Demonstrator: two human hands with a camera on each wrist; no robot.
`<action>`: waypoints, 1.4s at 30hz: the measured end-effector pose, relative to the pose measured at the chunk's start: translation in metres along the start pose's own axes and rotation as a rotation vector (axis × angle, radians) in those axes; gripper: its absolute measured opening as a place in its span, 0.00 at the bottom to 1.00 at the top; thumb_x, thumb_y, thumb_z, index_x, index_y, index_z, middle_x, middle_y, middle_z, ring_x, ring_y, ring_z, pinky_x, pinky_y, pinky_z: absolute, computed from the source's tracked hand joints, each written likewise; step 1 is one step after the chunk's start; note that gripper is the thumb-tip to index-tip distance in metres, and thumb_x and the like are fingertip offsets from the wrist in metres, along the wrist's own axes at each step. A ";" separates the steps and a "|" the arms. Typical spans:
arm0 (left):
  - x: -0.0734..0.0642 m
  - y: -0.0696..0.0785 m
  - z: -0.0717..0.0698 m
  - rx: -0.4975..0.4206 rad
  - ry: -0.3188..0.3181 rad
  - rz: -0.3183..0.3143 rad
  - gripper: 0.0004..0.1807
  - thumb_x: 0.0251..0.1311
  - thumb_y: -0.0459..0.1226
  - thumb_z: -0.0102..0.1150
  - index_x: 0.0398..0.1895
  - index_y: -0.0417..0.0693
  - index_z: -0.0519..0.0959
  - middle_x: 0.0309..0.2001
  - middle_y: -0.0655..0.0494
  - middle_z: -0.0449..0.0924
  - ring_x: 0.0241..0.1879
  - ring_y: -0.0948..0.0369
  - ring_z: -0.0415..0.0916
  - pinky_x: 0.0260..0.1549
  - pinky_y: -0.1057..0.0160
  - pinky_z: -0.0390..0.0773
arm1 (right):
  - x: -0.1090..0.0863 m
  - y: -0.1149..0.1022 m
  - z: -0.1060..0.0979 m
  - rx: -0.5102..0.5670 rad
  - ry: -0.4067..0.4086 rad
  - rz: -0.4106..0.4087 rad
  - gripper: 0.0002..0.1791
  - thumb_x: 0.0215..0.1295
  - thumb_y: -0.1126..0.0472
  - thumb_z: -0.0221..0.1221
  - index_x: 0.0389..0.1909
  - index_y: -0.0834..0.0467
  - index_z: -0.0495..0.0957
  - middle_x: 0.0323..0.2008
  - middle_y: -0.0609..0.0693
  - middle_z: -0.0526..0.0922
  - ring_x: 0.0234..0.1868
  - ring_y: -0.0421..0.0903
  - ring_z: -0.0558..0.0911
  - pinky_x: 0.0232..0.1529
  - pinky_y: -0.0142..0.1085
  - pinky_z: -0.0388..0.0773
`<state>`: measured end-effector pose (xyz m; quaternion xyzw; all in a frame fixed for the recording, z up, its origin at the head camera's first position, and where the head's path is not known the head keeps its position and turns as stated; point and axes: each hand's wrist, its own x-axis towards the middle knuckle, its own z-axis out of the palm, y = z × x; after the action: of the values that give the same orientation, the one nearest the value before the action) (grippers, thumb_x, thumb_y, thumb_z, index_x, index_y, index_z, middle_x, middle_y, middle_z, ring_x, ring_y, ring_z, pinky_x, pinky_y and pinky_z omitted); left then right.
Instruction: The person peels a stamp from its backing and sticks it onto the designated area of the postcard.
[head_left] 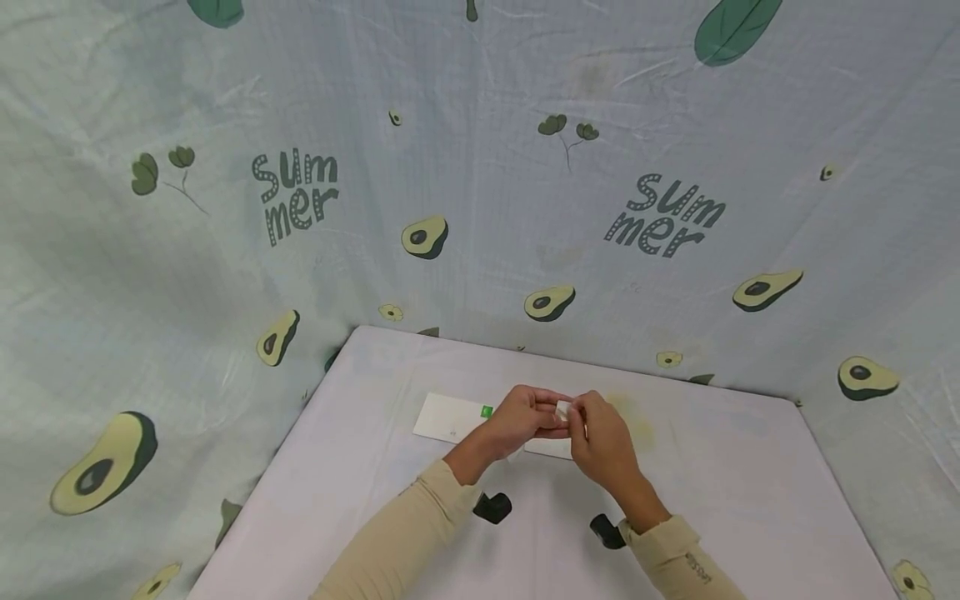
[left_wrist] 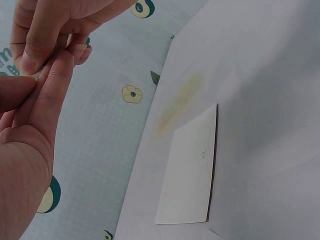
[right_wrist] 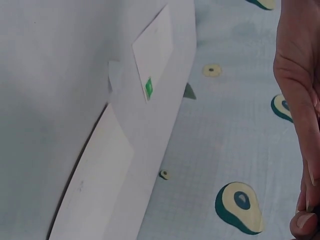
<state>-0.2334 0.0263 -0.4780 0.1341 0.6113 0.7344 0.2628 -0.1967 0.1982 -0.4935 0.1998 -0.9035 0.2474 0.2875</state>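
Above the table, my two hands meet fingertip to fingertip around a small white piece (head_left: 562, 409). My left hand (head_left: 523, 414) pinches it between thumb and fingers. From the other side, my right hand (head_left: 606, 437) grips the piece with thumb and forefinger. In the left wrist view, the fingers of both hands cover most of it, so its kind is hidden. Partly behind the hands in the head view lies a flat white box or card (head_left: 550, 447), seen more fully in the left wrist view. The right wrist view catches only the edge of the right hand (right_wrist: 300, 95).
A second flat white card (head_left: 444, 417) with a green square (head_left: 487, 412) lies to the left. Between the two cards is a small white scrap (right_wrist: 114, 75). Black wrist cameras (head_left: 492, 507) hang at the sleeves. A printed cloth (head_left: 480, 167) hangs around the white table (head_left: 720, 475).
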 end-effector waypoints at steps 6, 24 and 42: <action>-0.001 0.000 0.001 -0.004 0.008 0.007 0.18 0.71 0.22 0.55 0.62 0.31 0.80 0.56 0.35 0.86 0.49 0.53 0.90 0.51 0.58 0.88 | 0.000 0.000 0.003 0.025 0.068 0.036 0.05 0.66 0.72 0.60 0.35 0.63 0.74 0.25 0.49 0.72 0.25 0.37 0.66 0.23 0.32 0.66; -0.003 0.001 0.003 -0.034 0.002 0.008 0.18 0.71 0.22 0.53 0.61 0.34 0.82 0.56 0.34 0.86 0.53 0.50 0.89 0.49 0.59 0.88 | -0.008 0.019 -0.019 -0.018 0.036 0.138 0.02 0.70 0.70 0.60 0.37 0.63 0.76 0.26 0.50 0.73 0.26 0.38 0.68 0.24 0.33 0.69; -0.006 0.005 -0.007 -0.060 -0.007 0.017 0.22 0.70 0.20 0.52 0.66 0.31 0.76 0.60 0.32 0.83 0.58 0.47 0.86 0.54 0.57 0.86 | -0.040 0.069 -0.047 -0.107 -0.392 0.443 0.05 0.72 0.67 0.58 0.34 0.64 0.78 0.26 0.52 0.79 0.26 0.45 0.73 0.28 0.37 0.70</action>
<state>-0.2328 0.0166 -0.4744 0.1338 0.5868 0.7543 0.2623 -0.1814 0.2884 -0.5078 0.0265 -0.9750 0.2131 0.0568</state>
